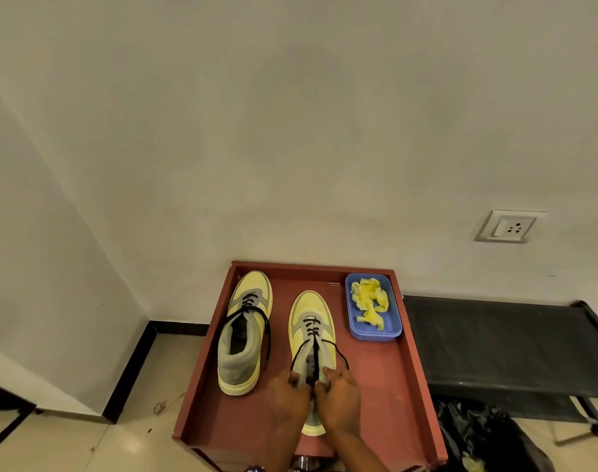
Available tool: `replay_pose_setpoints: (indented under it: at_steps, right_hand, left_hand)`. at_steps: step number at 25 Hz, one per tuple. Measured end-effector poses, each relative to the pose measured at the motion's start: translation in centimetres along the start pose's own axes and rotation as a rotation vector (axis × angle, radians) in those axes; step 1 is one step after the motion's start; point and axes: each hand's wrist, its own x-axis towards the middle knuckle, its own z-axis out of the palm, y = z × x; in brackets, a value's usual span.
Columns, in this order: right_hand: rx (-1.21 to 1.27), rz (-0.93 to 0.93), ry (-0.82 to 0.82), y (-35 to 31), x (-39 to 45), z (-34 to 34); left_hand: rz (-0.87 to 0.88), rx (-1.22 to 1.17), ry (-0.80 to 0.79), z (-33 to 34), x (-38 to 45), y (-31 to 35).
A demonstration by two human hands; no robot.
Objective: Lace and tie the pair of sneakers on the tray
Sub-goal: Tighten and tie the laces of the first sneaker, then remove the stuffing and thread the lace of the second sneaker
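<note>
Working the black lace at the collar of the right sneaker, both hands closed on it.

My left hand (289, 398) and right hand (338, 398) sit side by side over the heel end of the right sneaker (312, 335), each pinched shut on one end of its black lace (313, 330); I cannot see the fingertips well enough to say how the ends cross between them. This shoe lies with its long axis running straight away from me, toe toward the wall, so the laced eyelets are just beyond my knuckles and the two strands come back to me in a narrow V. Both hands are equally near, one per strand. The left sneaker (245, 332) lies parallel beside it on the red tray (393, 386), lace ends hanging loose and apparently untied, nearer my left hand. I judge the knot here comes first.
</note>
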Motion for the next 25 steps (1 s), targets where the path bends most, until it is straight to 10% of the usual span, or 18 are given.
replay_pose_setpoints:
  at_steps: [25]
  right_hand:
    - [0.045,-0.045,0.144,5.6,13.6,-8.0]
  left_hand:
    - [0.468,0.245,-0.154,8.2,6.2,10.5]
